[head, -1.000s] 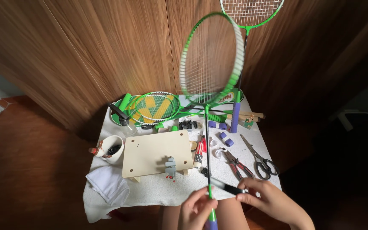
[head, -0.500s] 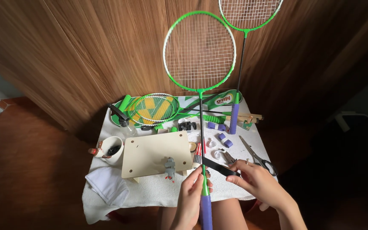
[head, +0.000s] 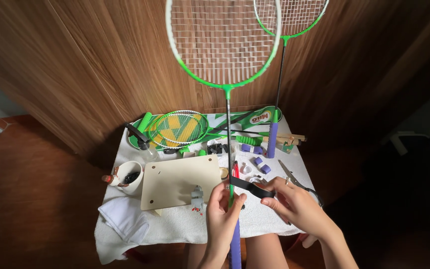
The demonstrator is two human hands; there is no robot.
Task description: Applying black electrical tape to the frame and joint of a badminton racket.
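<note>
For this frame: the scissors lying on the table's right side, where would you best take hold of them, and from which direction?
Judging by pose, grip the scissors at the blades near the pivot, coming from above on the far side. The blades lie flat and bare, pointing away toward the wall, while the dark handle loops sit partly hidden under the right hand, which holds a black strip.

**One head camera, looking steeply down over a small table**

I have a single view, from the camera worn on the person's head. It faces down and forward toward a wooden wall at 12 o'clock. The towel-covered table [head: 175,229] sits at mid-distance in the lower centre. Both hands come in close at 6 o'clock. No second view overlaps this one.
</note>
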